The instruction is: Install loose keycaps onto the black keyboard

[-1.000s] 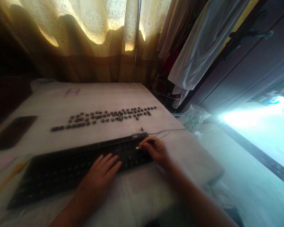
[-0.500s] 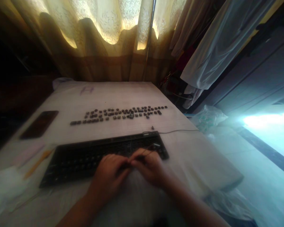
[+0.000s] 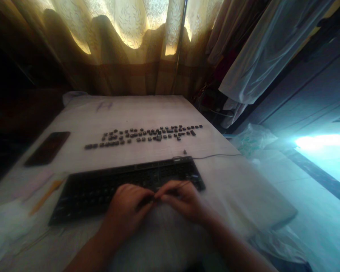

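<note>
A black keyboard lies slightly slanted on the table, many of its keys off. In front of its near edge my left hand and my right hand meet, fingertips pinched together. Whatever small thing sits between those fingertips is hidden. Across my right hand runs a thin dark line, perhaps a slim tool, near a shiny spot over the keyboard's right end. Beyond the keyboard, loose black keycaps lie in rough rows. One small dark piece rests apart, close to the cable.
A dark phone lies at the left. Nearer are an orange-handled tool, a pink strip and a crumpled white cloth or bag. The table's right edge drops to the floor, where plastic bags lie. Curtains hang behind.
Both hands remain pinched together before the keyboard, with a small shift of the fingers. The whole view has shifted slightly.
</note>
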A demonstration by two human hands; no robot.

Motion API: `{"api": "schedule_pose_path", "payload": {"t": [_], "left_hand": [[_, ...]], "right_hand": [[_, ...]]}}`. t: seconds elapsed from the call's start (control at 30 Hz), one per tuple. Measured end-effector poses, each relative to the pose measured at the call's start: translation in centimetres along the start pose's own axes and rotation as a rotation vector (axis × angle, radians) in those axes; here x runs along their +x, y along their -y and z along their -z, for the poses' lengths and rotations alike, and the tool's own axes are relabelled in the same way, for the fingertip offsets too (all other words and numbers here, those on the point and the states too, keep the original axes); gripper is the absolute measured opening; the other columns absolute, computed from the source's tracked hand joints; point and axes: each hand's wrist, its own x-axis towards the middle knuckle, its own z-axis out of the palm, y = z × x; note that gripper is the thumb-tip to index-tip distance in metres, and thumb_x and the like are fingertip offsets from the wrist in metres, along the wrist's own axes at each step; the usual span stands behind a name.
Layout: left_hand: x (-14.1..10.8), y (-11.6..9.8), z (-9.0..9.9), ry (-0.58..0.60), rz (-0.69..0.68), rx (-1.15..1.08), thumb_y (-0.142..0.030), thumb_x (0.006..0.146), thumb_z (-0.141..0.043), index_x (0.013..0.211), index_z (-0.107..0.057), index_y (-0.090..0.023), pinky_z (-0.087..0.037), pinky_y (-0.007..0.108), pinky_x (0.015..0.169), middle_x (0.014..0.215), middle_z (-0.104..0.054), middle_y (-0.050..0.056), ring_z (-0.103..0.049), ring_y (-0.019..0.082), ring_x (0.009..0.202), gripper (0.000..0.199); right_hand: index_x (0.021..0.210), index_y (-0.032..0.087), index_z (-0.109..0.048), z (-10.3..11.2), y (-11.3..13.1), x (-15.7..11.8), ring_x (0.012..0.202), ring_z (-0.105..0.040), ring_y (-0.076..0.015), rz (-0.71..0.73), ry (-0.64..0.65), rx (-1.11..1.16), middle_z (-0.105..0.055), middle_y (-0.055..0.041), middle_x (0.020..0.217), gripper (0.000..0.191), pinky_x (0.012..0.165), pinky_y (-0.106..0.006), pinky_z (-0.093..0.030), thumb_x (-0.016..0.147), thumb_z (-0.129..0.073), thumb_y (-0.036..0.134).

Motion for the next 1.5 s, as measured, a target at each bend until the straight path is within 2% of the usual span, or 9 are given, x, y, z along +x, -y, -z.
{"api": "schedule_pose_path", "payload": {"t": [0.23, 0.43, 0.63, 0.9, 1.03, 1.13, 1.27, 1.4, 1.5], "left_hand": [[-0.6, 0.7, 0.0, -0.100, 0.000, 0.027, -0.037, 0.091, -0.057, 0.100, -0.070, -0.025, -0.054, 0.034, 0.070, 0.084, -0.077, 0.001, -0.071, 0.019, 0.072, 0.020], [-0.3, 2.1, 0.6, -0.105, 0.038, 0.059, -0.031, 0.091, -0.056, 0.107, -0.068, -0.026, -0.057, 0.035, 0.074, 0.094, -0.078, 0.001, -0.073, 0.020, 0.081, 0.021], [1.5, 2.3, -0.6, -0.059, -0.039, 0.037, -0.028, 0.093, -0.055, 0.095, -0.070, -0.024, -0.055, 0.040, 0.081, 0.103, -0.077, 0.004, -0.071, 0.022, 0.093, 0.016], [1.7, 2.7, -1.3, -0.033, 0.039, 0.098, -0.028, 0.092, -0.057, 0.098, -0.072, -0.024, -0.052, 0.042, 0.079, 0.092, -0.077, 0.004, -0.070, 0.023, 0.085, 0.017], [1.4, 3.3, -0.5, -0.057, 0.047, 0.096, -0.030, 0.093, -0.052, 0.103, -0.071, -0.023, -0.054, 0.041, 0.080, 0.095, -0.077, 0.005, -0.070, 0.023, 0.088, 0.022], [1.1, 3.9, 0.3, -0.078, 0.040, 0.111, -0.032, 0.094, -0.050, 0.101, -0.071, -0.023, -0.055, 0.040, 0.079, 0.094, -0.076, 0.005, -0.070, 0.022, 0.086, 0.024], [0.1, 5.3, 2.0, -0.123, 0.042, 0.151, -0.038, 0.094, -0.050, 0.099, -0.071, -0.023, -0.056, 0.038, 0.079, 0.092, -0.076, 0.004, -0.070, 0.022, 0.085, 0.026], [-0.9, 7.3, 3.6, -0.199, 0.050, 0.243, -0.038, 0.095, -0.049, 0.100, -0.070, -0.022, -0.055, 0.039, 0.081, 0.093, -0.076, 0.005, -0.070, 0.023, 0.086, 0.027], [-1.5, 8.4, 4.3, -0.257, 0.038, 0.322, -0.034, 0.095, -0.049, 0.100, -0.070, -0.021, -0.053, 0.041, 0.083, 0.094, -0.076, 0.007, -0.070, 0.025, 0.086, 0.025]], "right_hand": [[0.086, 0.021, -0.069, 1.2, 0.0, -0.4, 0.070, -0.072, -0.0149, -0.055, -0.169, 0.211, -0.076, -0.0027, 0.080, 0.020, 0.065, -0.027, -0.061, 0.089, -0.066, 0.040], [0.080, 0.020, -0.064, 7.1, -0.9, -1.4, 0.061, -0.069, -0.0160, -0.135, -0.694, 0.011, -0.075, -0.0041, 0.075, 0.028, 0.053, -0.027, -0.058, 0.081, -0.071, 0.047], [0.081, 0.018, -0.063, 10.0, -3.1, -2.6, 0.058, -0.069, -0.0169, -0.232, -0.975, -0.083, -0.074, -0.0061, 0.075, 0.032, 0.049, -0.028, -0.056, 0.076, -0.071, 0.049], [0.082, 0.018, -0.063, 9.8, -3.4, -2.8, 0.059, -0.067, -0.0176, -0.315, -0.972, -0.121, -0.074, -0.0071, 0.077, 0.039, 0.050, -0.029, -0.055, 0.072, -0.071, 0.054], [0.096, 0.017, -0.061, 10.9, -4.4, -3.0, 0.053, -0.063, -0.0179, -0.533, -0.970, -0.128, -0.070, -0.0046, 0.072, 0.042, 0.045, -0.028, -0.049, 0.072, -0.068, 0.051], [0.115, 0.013, -0.059, 12.2, -5.7, -3.5, 0.050, -0.060, -0.0197, -0.725, -0.830, -0.312, -0.065, -0.0023, 0.064, 0.049, 0.047, -0.031, -0.047, 0.075, -0.064, 0.041], [0.128, 0.012, -0.057, 13.9, -6.6, -4.8, 0.071, -0.065, -0.0262, -0.833, -0.685, -0.777, -0.068, -0.0075, 0.074, 0.057, 0.069, -0.040, -0.052, 0.081, -0.061, 0.043], [0.112, 0.017, -0.069, 13.4, -4.5, -5.1, 0.085, -0.064, -0.0293, -0.708, -0.650, -1.190, -0.067, -0.0165, 0.105, 0.043, 0.074, -0.043, -0.050, 0.085, -0.057, 0.048], [0.094, 0.019, -0.073, 10.1, -2.1, -3.5, 0.075, -0.063, -0.0229, -0.385, -0.593, -1.130, -0.067, -0.0114, 0.096, 0.025, 0.070, -0.037, -0.050, 0.090, -0.054, 0.034]]}}
